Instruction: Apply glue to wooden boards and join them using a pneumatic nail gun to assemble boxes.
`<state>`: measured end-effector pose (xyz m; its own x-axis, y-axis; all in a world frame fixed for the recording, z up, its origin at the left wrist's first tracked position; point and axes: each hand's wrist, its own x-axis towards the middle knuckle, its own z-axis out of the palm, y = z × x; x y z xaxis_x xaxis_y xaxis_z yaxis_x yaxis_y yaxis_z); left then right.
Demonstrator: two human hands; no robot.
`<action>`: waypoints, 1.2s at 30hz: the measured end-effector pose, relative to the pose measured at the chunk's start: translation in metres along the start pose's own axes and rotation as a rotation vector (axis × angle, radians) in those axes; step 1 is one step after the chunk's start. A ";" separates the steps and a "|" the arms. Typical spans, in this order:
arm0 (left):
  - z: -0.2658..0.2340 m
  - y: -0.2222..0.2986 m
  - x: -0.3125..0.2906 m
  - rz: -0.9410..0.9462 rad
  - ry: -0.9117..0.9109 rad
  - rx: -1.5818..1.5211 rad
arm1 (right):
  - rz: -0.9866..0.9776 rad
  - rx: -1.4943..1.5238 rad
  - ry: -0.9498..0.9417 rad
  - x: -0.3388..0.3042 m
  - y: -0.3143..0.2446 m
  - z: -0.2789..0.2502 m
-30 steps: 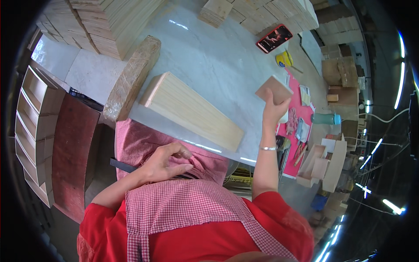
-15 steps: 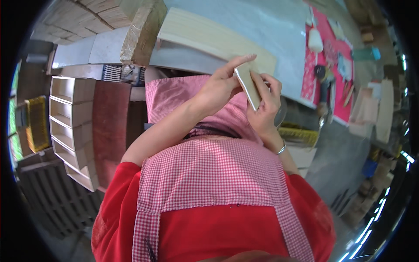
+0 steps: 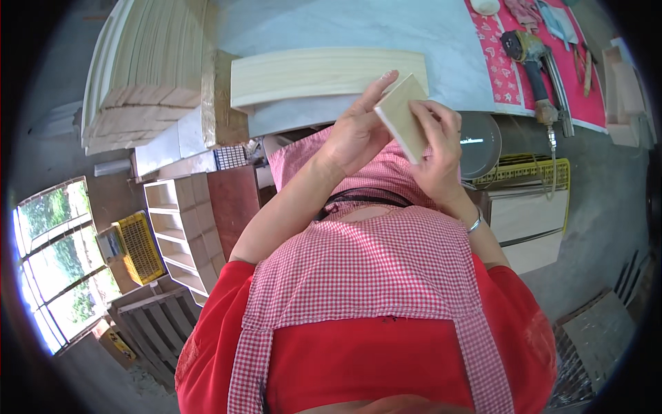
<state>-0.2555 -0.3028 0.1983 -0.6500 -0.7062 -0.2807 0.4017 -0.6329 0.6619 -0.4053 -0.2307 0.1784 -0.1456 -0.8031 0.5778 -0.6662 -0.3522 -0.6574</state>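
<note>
Marble-look worktable [image 3: 303,27] up top, long pale wooden board [image 3: 321,77] lying along its near edge. Left hand [image 3: 355,139] is close in, can't tell if it's gripping; right hand [image 3: 439,150] is pinching a thin wooden panel [image 3: 397,116] over the lap.

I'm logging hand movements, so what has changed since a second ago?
The right hand, still holding the panel, has brought it leftward and inward from over the table. The left hand has moved right to meet it; whether it grips is unclear. The plank still lies on the table.
</note>
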 end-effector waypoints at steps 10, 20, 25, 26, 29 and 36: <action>0.004 0.030 0.090 0.544 0.009 2.238 | 0.235 0.017 0.189 0.016 0.067 -0.008; 0.007 0.059 0.092 0.395 -0.084 2.071 | 0.295 0.018 0.055 0.035 0.063 0.008; 0.031 0.091 0.060 0.484 -0.114 1.999 | 0.279 0.008 -0.117 0.040 0.055 0.031; 0.033 0.094 0.058 0.506 -0.113 1.987 | 0.269 0.007 -0.139 0.041 0.052 0.036; 0.036 0.099 0.056 0.544 -0.117 1.967 | 0.254 0.010 -0.178 0.042 0.048 0.045; 0.034 0.099 0.060 0.529 -0.101 1.934 | 0.274 0.007 -0.163 0.044 0.047 0.049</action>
<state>-0.2766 -0.3966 0.2705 -0.7776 -0.6123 0.1429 -0.5196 0.7538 0.4023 -0.4065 -0.3058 0.1490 -0.1993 -0.9348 0.2941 -0.6135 -0.1150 -0.7813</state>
